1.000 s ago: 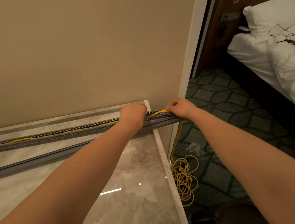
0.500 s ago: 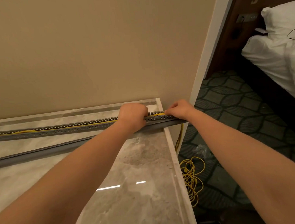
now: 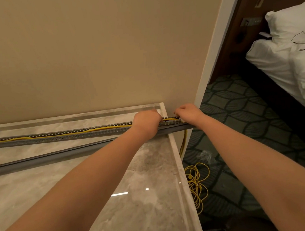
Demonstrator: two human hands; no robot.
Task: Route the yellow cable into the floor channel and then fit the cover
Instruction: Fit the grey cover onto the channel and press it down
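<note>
A grey slotted floor channel [image 3: 66,134] runs left to right on the marble floor by the wall. The yellow cable [image 3: 101,128] lies inside it along its length, then drops off the right end and ends in a loose coil [image 3: 197,182] on the carpet. My left hand [image 3: 146,120] is closed over the channel near its right end, pressing on the cable. My right hand [image 3: 187,112] pinches the cable at the channel's very end. The long grey cover [image 3: 50,157] lies loose on the marble, just in front of the channel.
A beige wall [image 3: 96,55] stands right behind the channel. The marble floor [image 3: 133,200] ends in a raised edge [image 3: 180,168]; dark patterned carpet [image 3: 250,125] lies beyond. A bed with white bedding [image 3: 290,53] fills the upper right. A clear plastic scrap [image 3: 205,156] lies near the coil.
The camera has swung a little left and closer. Both hands stay at the channel's right end; my right hand has shifted slightly along the cable tip.
</note>
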